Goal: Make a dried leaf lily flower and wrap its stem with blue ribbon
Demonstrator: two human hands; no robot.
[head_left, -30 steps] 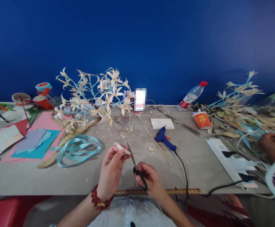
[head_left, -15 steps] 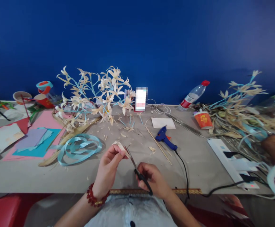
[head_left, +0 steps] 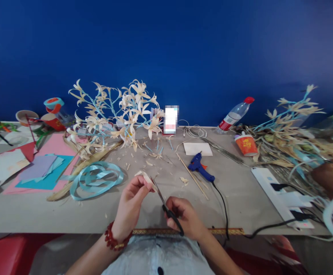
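Observation:
Between the thumb and fingers of my left hand is a pale strip of dried husk, pinched near its middle. My right hand is closed round the black handles of a pair of scissors. The scissor blades point up and to the left and meet the right end of the strip; whether they cut into it I cannot tell. Beyond my hands, small pale scraps lie on the grey table. A coil of light blue ribbon rests left of my left hand.
A blue glue gun with a black cord lies to the right, beside thin wooden sticks. Husk flowers on blue stems stand at the back. A power strip, an orange cup and another person's hand are at right.
My hands, the strip and the scissors have hardly moved. At the right edge, the other person's hand has shifted slightly to the left.

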